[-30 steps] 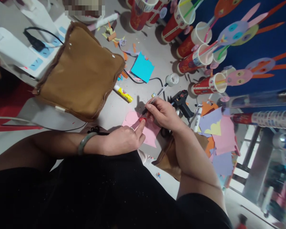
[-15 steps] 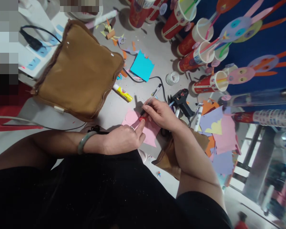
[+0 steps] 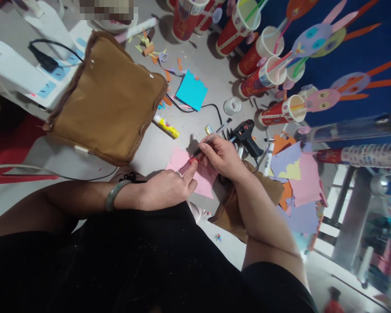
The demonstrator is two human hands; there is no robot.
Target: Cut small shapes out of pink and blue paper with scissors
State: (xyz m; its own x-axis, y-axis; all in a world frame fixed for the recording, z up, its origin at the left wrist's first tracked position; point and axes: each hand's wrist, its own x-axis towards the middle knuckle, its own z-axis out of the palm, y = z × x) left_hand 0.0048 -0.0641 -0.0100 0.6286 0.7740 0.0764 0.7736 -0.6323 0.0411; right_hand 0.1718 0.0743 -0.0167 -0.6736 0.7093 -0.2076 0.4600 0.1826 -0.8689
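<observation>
A sheet of pink paper (image 3: 205,184) lies on the table under both hands, with a large round outline at its left. On it sits a small red round piece (image 3: 193,161), pinned down by the stretched index finger of my left hand (image 3: 166,187); the other fingers curl in. My right hand (image 3: 223,156) is closed around a pen (image 3: 223,126) with a clear barrel and dark grip, its tip beside the red piece. The tip itself is too small to make out. Just past the right hand lies a black glue gun (image 3: 247,135).
Left stands a brown fabric pouch (image 3: 114,95) beside a power strip (image 3: 57,80). A yellow glue stick (image 3: 167,126) and blue paper (image 3: 191,90) lie ahead. Red paper cups (image 3: 234,34) with rabbit figures line the far right. Coloured paper sheets (image 3: 304,187) lie right.
The pen leans further over to the right in my right hand. My left finger still presses the red piece. The view has shifted slightly.
</observation>
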